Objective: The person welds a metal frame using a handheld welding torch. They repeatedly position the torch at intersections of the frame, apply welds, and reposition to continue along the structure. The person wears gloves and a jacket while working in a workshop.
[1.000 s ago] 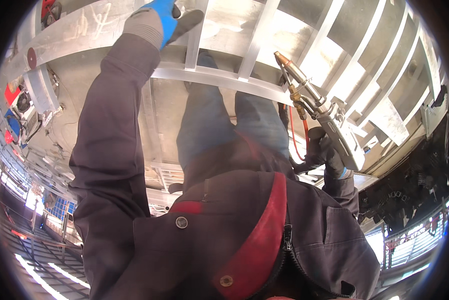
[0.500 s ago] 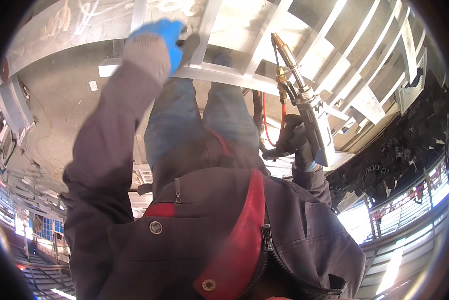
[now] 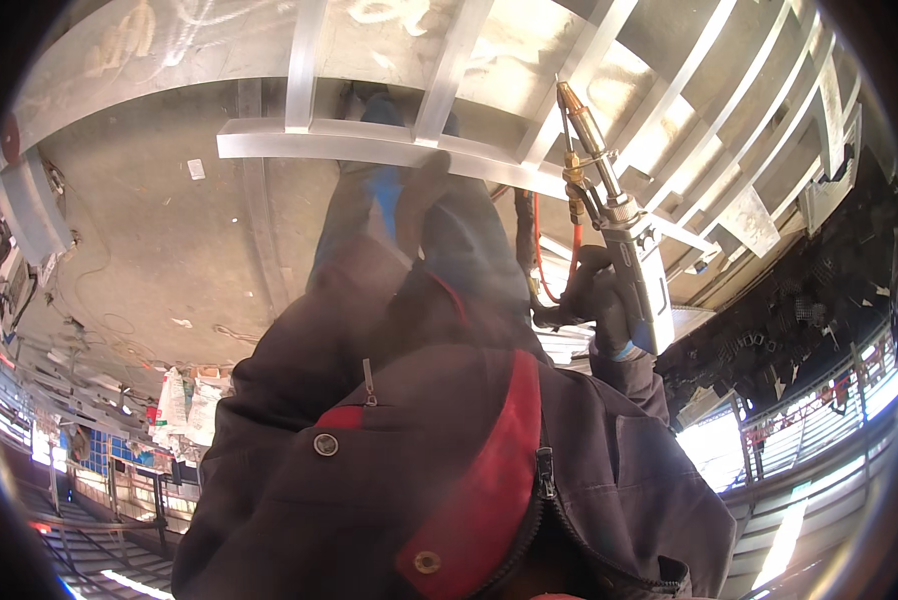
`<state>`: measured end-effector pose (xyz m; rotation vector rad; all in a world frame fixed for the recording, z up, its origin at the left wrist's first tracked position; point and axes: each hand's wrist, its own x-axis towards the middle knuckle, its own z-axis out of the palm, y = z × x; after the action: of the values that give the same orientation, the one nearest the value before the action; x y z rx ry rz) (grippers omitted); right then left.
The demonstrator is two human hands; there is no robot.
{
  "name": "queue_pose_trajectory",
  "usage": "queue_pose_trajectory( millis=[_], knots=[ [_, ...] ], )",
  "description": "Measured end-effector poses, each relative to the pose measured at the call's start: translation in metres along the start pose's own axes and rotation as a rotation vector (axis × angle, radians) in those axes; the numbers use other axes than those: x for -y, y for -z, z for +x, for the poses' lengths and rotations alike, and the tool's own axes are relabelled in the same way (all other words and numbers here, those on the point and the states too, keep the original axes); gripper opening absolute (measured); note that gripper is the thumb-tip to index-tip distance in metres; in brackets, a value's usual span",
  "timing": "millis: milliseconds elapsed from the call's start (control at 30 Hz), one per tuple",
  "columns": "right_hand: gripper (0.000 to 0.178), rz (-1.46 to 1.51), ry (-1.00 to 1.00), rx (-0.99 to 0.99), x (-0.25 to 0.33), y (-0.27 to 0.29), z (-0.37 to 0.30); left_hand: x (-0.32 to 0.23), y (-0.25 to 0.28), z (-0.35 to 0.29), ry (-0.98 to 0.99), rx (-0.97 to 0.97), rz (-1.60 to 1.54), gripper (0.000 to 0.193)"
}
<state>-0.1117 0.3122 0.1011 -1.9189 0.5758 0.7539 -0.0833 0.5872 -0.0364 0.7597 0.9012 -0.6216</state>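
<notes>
My right hand (image 3: 601, 290), in a dark glove, is closed round the grip of a handheld welding torch (image 3: 637, 270). Its long metal body points up and away, ending in a brass nozzle (image 3: 572, 100), with a thin wire guide alongside. A red hose (image 3: 537, 240) and dark cable run down by the grip. My left hand (image 3: 384, 195), in a blue glove, is in front of my thighs, smeared by motion, so its fingers cannot be made out. A blurred dark, elongated shape (image 3: 427, 190) shows beside it; I cannot tell whether it is held.
A metal frame of parallel bars (image 3: 449, 80) stretches ahead and to the right, its near rail (image 3: 319, 142) crossing before my legs. Dark scrap-like pieces (image 3: 769, 330) lie at the right. A grey metal part (image 3: 31, 210) stands at the left on the concrete floor (image 3: 159, 260).
My left hand has come back from above the frame's near rail, moving right and towards my body. The torch stays in my right hand, shifted slightly in the picture along with the frame.
</notes>
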Motion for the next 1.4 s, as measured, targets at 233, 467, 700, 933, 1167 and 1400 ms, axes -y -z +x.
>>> queue_pose_trajectory(
  millis=[233, 467, 700, 933, 1167, 1400],
  knots=[
    [0.035, 0.035, -0.055, 0.085, -0.019, 0.025, 0.008, 0.023, 0.001, 0.034, 0.105, 0.136, -0.396, 0.043],
    [0.036, 0.021, -0.110, 0.145, -0.039, 0.045, 0.018, 0.019, 0.021, 0.045, 0.168, 0.361, -0.429, 0.062],
    [0.042, 0.206, -0.179, 0.183, -0.049, 0.051, 0.023, 0.024, 0.020, 0.051, 0.034, 0.480, -0.433, 0.065],
    [0.051, 0.145, 0.020, 0.327, -0.001, 0.041, 0.039, 0.023, 0.017, 0.042, -0.018, 0.370, -0.332, 0.066],
    [0.059, 0.144, -0.128, 0.227, 0.023, 0.025, 0.039, 0.031, 0.018, 0.048, -0.016, 0.397, -0.346, 0.064],
    [0.058, 0.094, -0.043, 0.132, 0.024, 0.020, 0.035, 0.032, 0.018, 0.050, -0.033, 0.408, -0.351, 0.060]
  ],
)
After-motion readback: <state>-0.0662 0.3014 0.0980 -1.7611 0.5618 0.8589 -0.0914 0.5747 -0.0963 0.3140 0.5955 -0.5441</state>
